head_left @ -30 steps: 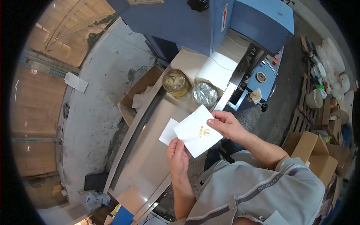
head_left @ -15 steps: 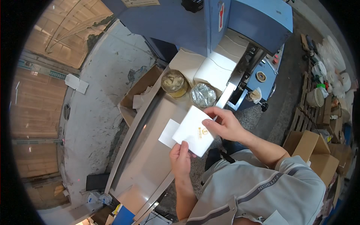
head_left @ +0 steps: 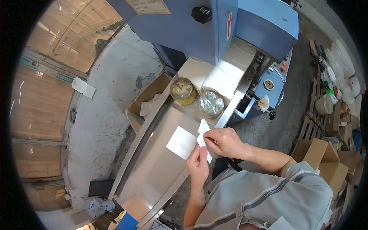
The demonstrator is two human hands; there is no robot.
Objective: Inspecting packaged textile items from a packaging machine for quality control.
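A white folded paper napkin [head_left: 203,132] is held up between my two hands, tilted so that mostly its edge and a bent corner show. My left hand [head_left: 198,164] grips its lower part with the thumb on top. The fingers of my right hand [head_left: 227,141] pinch its right side near the middle. Another white square napkin [head_left: 181,142] lies flat on the smooth metal chute [head_left: 149,165], just left of my hands. Whether my hands hold one napkin or a thin stack cannot be made out.
Two jars, one yellowish [head_left: 183,91] and one foil-like silver [head_left: 211,104], stand at the chute's upper end. Beyond them white paper [head_left: 224,81] runs under a blue machine [head_left: 184,30]. Cardboard boxes sit left [head_left: 134,115] and right [head_left: 333,174].
The napkin has turned from showing its printed face to nearly edge-on and is bent. Both hands have shifted slightly. More of the napkin on the chute shows.
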